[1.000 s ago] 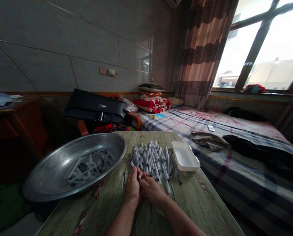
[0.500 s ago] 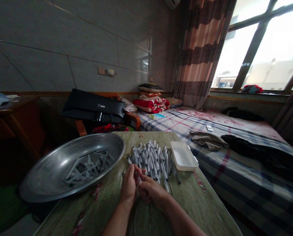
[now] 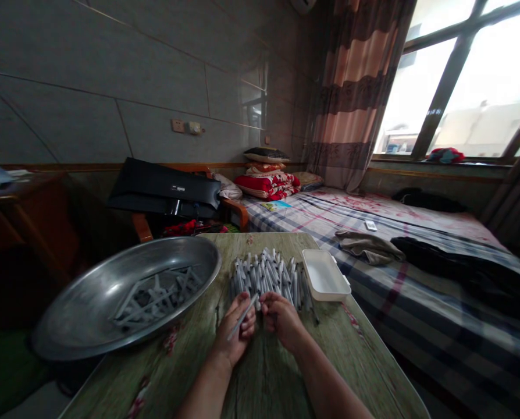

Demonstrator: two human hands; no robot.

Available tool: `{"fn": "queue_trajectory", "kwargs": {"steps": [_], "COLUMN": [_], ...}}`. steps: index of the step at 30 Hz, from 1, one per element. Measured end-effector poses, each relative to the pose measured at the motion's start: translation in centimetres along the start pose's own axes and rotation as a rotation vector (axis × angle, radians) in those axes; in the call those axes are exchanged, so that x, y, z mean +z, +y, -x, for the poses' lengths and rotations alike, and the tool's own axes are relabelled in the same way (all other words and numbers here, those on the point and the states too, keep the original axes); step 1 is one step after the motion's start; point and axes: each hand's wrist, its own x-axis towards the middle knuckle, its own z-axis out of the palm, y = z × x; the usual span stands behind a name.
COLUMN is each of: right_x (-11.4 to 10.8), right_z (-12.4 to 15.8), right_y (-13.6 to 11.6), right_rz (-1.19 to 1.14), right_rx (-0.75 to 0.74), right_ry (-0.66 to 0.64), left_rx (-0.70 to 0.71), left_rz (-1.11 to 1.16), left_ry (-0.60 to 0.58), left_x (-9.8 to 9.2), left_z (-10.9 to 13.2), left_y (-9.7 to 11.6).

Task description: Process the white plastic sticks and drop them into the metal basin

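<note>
My left hand [image 3: 232, 336] is closed around a slim pale pen [image 3: 241, 318], which slants across the palm with its upper end toward the right. Close to that end, the fingertips of my right hand [image 3: 284, 323] are pinched together; whatever they hold, if anything, is too small to make out. Just beyond both hands lies a heap of pens [image 3: 266, 273] with whitish barrels and dark ends. On the left, a wide metal basin [image 3: 89, 285] holds several pale, thin, tube-like pieces [image 3: 159, 297].
A white plastic box [image 3: 325, 276] stands open right of the heap. Everything rests on a wood-patterned table [image 3: 260, 384]. A bed with a checked sheet [image 3: 373, 297] borders the table on the right. Behind is a chair [image 3: 236, 212] bearing a large black flat panel [image 3: 164, 189].
My hands have come apart from their clasp around the pen. The pen has swung from leaning left to leaning right in my left hand, while my right hand has shifted up and right.
</note>
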Motion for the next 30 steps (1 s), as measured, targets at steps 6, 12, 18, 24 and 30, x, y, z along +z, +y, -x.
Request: {"fn": "queue_trajectory", "kwargs": {"steps": [6, 12, 18, 24, 30], "right_x": [0.0, -0.5, -0.1, 0.0, -0.2], "right_z": [0.0, -0.1, -0.1, 0.0, -0.4], "right_y": [0.1, 1.0, 1.1, 1.4, 2.0], "right_rz": [0.075, 0.192, 0.149, 0.204, 0.251], "right_rx": [-0.035, -0.004, 0.007, -0.049, -0.041], "right_ry": [0.034, -0.032, -0.016, -0.010, 0.015], "left_rx": [-0.164, -0.184, 0.121, 0.372, 0.384], "left_rz": [0.028, 0.085, -0.092, -0.410, -0.390], "left_ry": [-0.071, -0.157, -0.099, 0.073, 0.089], "left_x": [-0.7, -0.2, 0.4, 0.3, -0.1], "left_z": [0.1, 0.6, 0.8, 0.3, -0.2], "left_y": [-0.2, 0.2, 0.1, -0.4, -0.4]}}
